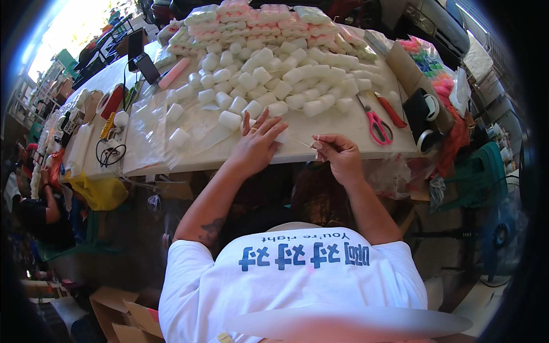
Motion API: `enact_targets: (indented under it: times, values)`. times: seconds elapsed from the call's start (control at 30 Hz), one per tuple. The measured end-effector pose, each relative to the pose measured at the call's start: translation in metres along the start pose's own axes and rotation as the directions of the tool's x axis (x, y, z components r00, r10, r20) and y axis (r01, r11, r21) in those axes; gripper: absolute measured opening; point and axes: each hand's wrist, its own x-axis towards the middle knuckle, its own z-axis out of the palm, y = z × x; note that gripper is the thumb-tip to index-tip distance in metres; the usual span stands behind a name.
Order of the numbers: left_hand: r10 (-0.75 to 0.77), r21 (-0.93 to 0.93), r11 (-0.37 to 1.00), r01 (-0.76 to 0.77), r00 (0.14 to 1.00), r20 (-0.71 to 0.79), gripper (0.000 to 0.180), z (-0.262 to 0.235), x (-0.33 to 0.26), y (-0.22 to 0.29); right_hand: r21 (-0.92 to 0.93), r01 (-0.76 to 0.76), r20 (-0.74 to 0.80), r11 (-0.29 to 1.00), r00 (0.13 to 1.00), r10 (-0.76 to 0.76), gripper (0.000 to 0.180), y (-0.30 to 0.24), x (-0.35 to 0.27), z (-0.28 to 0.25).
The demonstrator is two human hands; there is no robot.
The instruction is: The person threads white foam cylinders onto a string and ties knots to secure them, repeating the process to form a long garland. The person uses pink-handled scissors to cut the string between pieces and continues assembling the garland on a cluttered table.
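Down at the near edge of the white desk (343,123): left hand (258,144) flat, fingers spread, pressing on a clear plastic bag (284,137). Right hand (337,153) just beside, grip pinched on a thin strand (302,142) stretched toward the left hand, apart from it. Beyond the left hand, touching nothing: a heap of small white cups (274,80). Farther back, stacked pink and white packs (257,23). Right of the right hand, pink-handled scissors (377,127), then tape rolls (426,123) at the desk corner.
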Motion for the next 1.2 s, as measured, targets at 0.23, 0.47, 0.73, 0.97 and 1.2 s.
enact_targets:
  times: [0.23,0.47,0.73,0.97,1.2]
  values:
    - [0.047,-0.278,0.955,-0.105,0.978,-0.205,0.028,0.007,0.024,0.039,-0.256,0.028,-0.066,0.966,0.997,-0.047,0.016,0.004,-0.002,0.003]
    - [0.081,-0.188,0.969,-0.162,0.922,-0.378,0.004,0.025,0.031,0.049,-0.223,-0.037,-0.064,0.974,0.998,0.023,0.015,0.007,0.000,-0.005]
    - [-0.243,-0.697,0.675,0.241,0.965,0.098,0.012,0.036,0.027,0.061,-0.488,0.298,-0.032,0.821,0.933,-0.358,0.010,0.006,0.004,-0.007]
    - [-0.067,-0.382,0.923,0.036,0.995,-0.068,0.017,0.034,0.032,0.043,-0.809,0.260,0.108,0.527,0.947,-0.302,0.011,-0.009,0.001,-0.017]
    - [-0.087,-0.540,0.836,0.102,0.995,0.052,0.010,0.023,0.033,0.041,-0.563,-0.065,0.107,0.824,0.983,0.150,0.017,-0.007,0.005,-0.019]
